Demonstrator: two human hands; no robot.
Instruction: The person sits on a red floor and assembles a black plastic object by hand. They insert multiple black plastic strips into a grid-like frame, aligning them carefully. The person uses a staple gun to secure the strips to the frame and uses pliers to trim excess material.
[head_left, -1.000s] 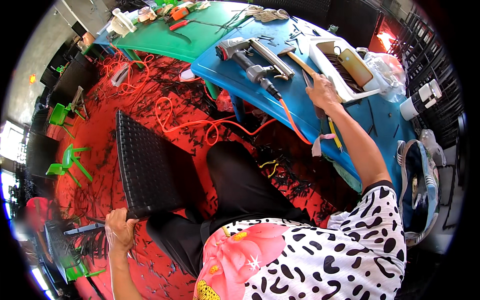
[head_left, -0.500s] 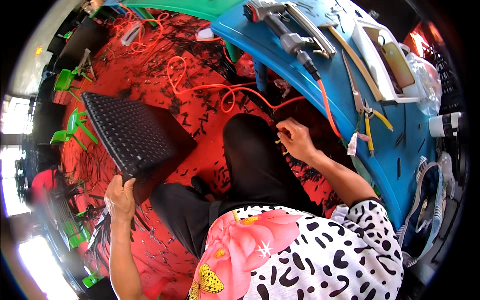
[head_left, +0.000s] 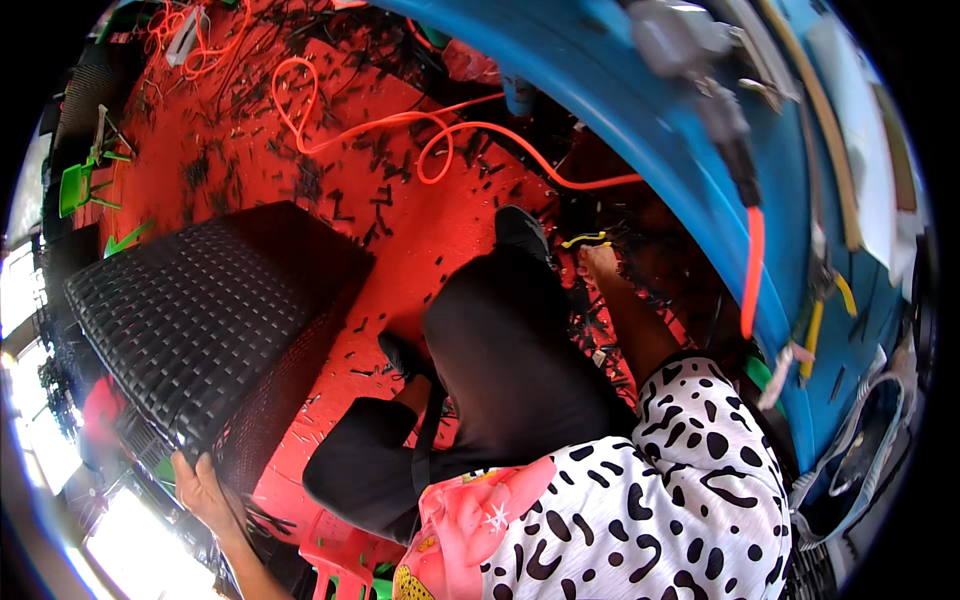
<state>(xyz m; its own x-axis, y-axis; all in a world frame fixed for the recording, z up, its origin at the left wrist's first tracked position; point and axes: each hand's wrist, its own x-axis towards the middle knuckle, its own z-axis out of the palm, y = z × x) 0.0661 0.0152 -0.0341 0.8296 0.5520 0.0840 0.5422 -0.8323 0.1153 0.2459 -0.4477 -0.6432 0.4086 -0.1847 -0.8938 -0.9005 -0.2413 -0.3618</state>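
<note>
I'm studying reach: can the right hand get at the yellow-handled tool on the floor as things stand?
Probably yes: the right hand is down beside the yellow-handled tool, with nothing visible between them. The blue table lies off to the right. Whether hand and tool touch is unclear.

Daylight, bright overall; strongest from the lower left, where the windows (head_left: 150, 550) blow out to white with haze around them. Red floor (head_left: 400, 270) evenly lit, saturated. Deep shadow beneath the near edge of the blue table (head_left: 610, 110); right hand (head_left: 598, 262) sits in that dimness, fingers hard to read. Woven black piece (head_left: 200, 310) shows pale sheen on its weave, side face dark. Air tool (head_left: 675, 40) toward the table's far end is smeared, likely motion blur. Left hand (head_left: 208, 490) slightly soft. Heavy fisheye: table edge bows into an arc, corners black, bluish fringing along the rim. Shirt (head_left: 600, 520) fairly crisp, bright.
</note>
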